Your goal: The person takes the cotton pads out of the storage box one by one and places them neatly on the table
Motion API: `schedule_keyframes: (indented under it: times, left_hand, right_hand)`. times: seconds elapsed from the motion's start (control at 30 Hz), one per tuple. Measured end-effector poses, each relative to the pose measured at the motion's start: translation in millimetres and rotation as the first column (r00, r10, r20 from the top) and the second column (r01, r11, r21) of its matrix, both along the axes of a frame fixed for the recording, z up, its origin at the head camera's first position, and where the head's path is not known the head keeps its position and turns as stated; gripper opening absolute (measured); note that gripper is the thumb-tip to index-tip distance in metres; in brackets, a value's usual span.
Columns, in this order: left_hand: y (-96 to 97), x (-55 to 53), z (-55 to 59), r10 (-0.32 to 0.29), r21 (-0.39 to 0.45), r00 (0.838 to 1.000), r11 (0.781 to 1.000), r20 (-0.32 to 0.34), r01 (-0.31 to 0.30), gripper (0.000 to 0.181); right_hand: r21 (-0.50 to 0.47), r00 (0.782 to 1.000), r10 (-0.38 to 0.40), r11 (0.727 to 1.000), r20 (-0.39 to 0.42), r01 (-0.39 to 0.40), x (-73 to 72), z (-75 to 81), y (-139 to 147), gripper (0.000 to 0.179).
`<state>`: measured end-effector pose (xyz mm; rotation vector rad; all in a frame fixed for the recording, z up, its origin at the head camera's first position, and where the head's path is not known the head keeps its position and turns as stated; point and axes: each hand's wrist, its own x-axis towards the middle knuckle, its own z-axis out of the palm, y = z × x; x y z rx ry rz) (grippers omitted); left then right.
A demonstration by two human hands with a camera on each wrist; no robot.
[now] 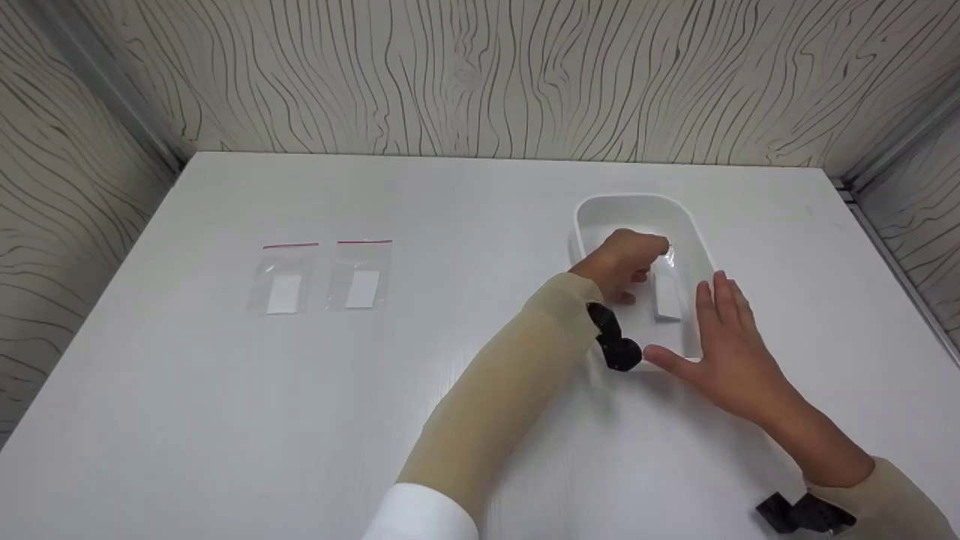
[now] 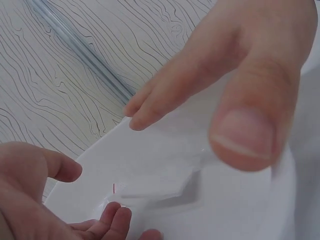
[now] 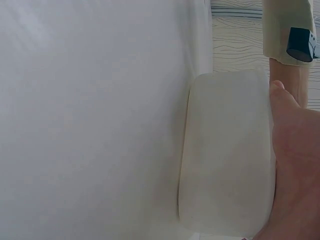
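A white tray (image 1: pixel 634 201) stands at the right of the table in the head view. In it lies a clear zip bag (image 1: pixel 666 296) holding a white rectangular piece, its red seal showing in the left wrist view. My left hand (image 1: pixel 622 259) reaches into the tray beside the bag. Its fingertips are right at the bag's sealed end, with a gap between finger and thumb. My right hand (image 1: pixel 731 356) lies at the tray's near right corner, fingers straight along the right rim, thumb stretched toward the near rim. The right wrist view shows the tray's outer wall (image 3: pixel 227 150).
Two more zip bags (image 1: pixel 283 281), (image 1: pixel 361 277) with red seals and white pieces lie side by side on the left of the white table (image 1: pixel 480 225). Wood-grain patterned panels (image 1: pixel 465 75) stand behind it and at both sides.
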<state>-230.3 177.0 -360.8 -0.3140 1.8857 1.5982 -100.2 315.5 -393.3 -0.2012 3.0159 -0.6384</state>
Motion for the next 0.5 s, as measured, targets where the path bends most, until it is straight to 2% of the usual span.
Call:
schedule_keyframes:
  times: [0.17, 0.23, 0.37, 0.5]
  left_hand:
    - [3.7, -0.1, 0.2, 0.049, 0.078, 0.999, 0.996, 0.015, -0.05, 0.025]
    - [6.6, -0.4, -0.8, 0.062, 0.062, 0.998, 0.996, -0.001, -0.061, 0.023]
    - [12.6, -3.4, -3.9, 0.054, -0.026, 0.998, 0.998, -0.039, -0.055, 0.025]
    - [15.0, -6.1, -5.2, 0.038, -0.036, 0.996, 0.998, -0.081, -0.041, 0.027]
  right_hand:
    - [0.004, 1.0, -0.001, 1.0, 0.003, 0.001, -0.4, 0.2, 0, 0.119]
    - [0.004, 1.0, -0.001, 1.0, 0.006, 0.001, -0.3, 0.3, 1, 0.119]
    - [0.001, 1.0, -0.002, 1.0, 0.013, 0.002, 0.3, 0.3, 1, 0.119]
    - [0.003, 1.0, 0.001, 1.0, 0.012, -0.001, 0.5, 0.3, 1, 0.119]
